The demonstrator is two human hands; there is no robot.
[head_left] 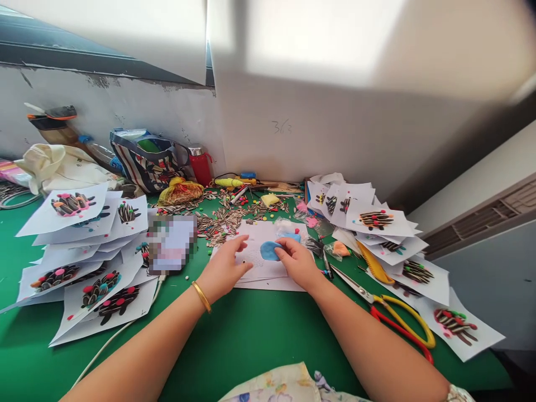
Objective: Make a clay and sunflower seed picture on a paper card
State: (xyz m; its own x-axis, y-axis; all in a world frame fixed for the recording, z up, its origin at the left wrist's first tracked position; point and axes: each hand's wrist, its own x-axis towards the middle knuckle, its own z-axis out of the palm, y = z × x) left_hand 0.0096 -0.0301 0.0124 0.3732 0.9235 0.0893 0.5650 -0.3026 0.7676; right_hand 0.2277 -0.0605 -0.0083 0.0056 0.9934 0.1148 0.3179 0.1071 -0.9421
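A flat, rounded blue clay piece (270,250) is pinched at its right edge between the thumb and fingers of my right hand (296,261). It hangs over white paper sheets (268,283) at the middle of the green table. To its left, my left hand (226,266), with a gold bangle at the wrist, has thumb and fingers apart and nothing between them. More blue clay (294,237) in clear plastic lies just behind my right hand. Striped seeds (224,218) are scattered behind the sheets.
Stacked papers with seed-and-clay figures stand at left (121,213) and right (422,273). Open scissors (389,312) lie beside my right forearm, near a yellow cutter (374,267). A white cable (113,336) crosses under my left forearm. A red bottle (201,166) stands at the back.
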